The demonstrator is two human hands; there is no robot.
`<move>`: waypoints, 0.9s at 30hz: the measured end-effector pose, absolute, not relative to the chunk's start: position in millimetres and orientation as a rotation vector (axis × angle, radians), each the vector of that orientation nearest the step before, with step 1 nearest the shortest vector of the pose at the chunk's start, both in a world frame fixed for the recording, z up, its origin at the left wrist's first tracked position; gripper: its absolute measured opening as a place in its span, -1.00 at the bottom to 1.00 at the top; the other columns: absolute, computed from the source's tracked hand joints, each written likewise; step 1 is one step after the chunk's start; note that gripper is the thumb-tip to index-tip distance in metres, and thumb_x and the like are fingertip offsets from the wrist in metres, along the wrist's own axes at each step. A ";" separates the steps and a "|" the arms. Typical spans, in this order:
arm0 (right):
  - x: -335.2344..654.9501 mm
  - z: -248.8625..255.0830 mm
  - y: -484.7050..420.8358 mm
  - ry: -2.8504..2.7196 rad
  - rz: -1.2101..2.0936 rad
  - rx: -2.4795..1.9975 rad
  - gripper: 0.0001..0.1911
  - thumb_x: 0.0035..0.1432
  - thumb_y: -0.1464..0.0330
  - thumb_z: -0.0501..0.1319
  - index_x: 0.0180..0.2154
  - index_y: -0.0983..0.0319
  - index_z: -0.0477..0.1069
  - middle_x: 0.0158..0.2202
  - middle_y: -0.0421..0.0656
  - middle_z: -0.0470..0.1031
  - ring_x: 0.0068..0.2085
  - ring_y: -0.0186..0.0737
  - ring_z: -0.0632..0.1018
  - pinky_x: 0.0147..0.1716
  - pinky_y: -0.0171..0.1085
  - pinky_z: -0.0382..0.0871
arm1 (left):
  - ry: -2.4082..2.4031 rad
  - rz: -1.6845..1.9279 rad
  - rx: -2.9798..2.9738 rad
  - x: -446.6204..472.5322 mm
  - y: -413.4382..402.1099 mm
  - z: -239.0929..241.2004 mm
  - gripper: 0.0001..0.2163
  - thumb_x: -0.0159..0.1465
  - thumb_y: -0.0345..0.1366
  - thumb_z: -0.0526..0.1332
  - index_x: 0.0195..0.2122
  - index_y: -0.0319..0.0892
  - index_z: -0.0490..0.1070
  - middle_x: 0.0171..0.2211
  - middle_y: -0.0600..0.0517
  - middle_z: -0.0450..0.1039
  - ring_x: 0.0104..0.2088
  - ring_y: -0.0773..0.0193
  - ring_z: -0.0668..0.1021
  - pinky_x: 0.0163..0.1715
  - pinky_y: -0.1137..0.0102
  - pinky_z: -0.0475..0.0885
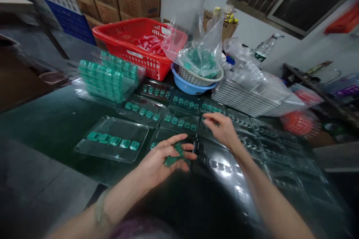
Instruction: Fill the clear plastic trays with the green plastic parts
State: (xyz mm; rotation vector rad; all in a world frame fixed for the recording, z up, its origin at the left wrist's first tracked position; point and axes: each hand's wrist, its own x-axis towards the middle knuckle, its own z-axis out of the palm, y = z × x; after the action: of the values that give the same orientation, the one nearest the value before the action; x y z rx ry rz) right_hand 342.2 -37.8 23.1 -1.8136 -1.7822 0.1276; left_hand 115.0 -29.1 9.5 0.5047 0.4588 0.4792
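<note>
My left hand [169, 155] is turned palm up with its fingers half curled, cradling several small translucent green plastic pieces [175, 157]. My right hand [220, 127] hovers over a clear plastic tray [206, 131] in the middle of the table, thumb and fingers pinched together. Whatever sits between those fingertips is hidden. Around both hands lie clear trays with rows of green pieces, among them one tray [126, 125] at the left and one [182, 114] just beyond my left hand. To the right, more clear trays [249, 140] have hollows without green in them.
Filled trays [105, 80] stand stacked at the left. Behind are a red basket [140, 58] of pink-red pieces and a blue basin [189, 87] under a colander [193, 78] with a bag of green pieces [203, 59]. A stack of clear trays [246, 89] and a bottle [266, 46] stand right.
</note>
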 end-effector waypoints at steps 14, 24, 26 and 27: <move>279.1 42.3 -92.9 -2.220 0.516 -1.489 -0.78 -0.04 0.54 0.12 -0.30 0.20 0.38 -0.34 -0.18 0.41 -0.30 -0.30 0.35 -0.30 -0.29 0.21 | 0.327 0.385 0.740 119.3 -47.7 23.9 -0.47 -0.13 -0.60 -0.02 -0.08 -0.18 0.29 -0.27 -0.06 0.38 -0.33 0.19 0.47 -0.36 0.24 0.37; 278.4 24.4 -102.5 -1.807 0.636 -1.563 -0.83 0.05 0.50 0.07 -0.38 0.22 0.42 -0.48 -0.22 0.37 -0.41 -0.37 0.38 -0.38 -0.36 0.23 | 0.445 0.384 0.732 119.3 -45.1 16.8 -0.63 0.01 -0.51 0.06 -0.12 -0.27 0.32 -0.31 -0.13 0.39 -0.32 0.13 0.48 -0.44 0.31 0.37; 278.2 24.9 -104.7 -1.730 0.747 -1.557 -0.83 0.04 0.49 0.07 -0.40 0.23 0.43 -0.51 -0.24 0.38 -0.44 -0.39 0.38 -0.41 -0.39 0.23 | 0.524 0.420 0.819 120.7 -46.3 15.6 -0.71 0.09 -0.40 0.09 -0.14 -0.33 0.34 -0.38 -0.14 0.40 -0.39 0.18 0.47 -0.49 0.36 0.36; 277.8 24.8 -105.6 -1.689 0.790 -1.565 -0.84 0.04 0.48 0.07 -0.42 0.24 0.43 -0.52 -0.24 0.38 -0.46 -0.40 0.38 -0.44 -0.40 0.22 | 0.568 0.454 0.896 121.7 -47.7 15.2 -0.72 0.11 -0.34 0.09 -0.17 -0.34 0.36 -0.41 -0.12 0.40 -0.44 0.22 0.47 -0.52 0.38 0.35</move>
State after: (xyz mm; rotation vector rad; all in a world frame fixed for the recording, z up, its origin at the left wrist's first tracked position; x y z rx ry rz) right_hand 277.8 -105.6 24.8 -1.5655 -1.6894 0.7902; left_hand 121.7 -47.7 15.2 0.8958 0.5680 0.4541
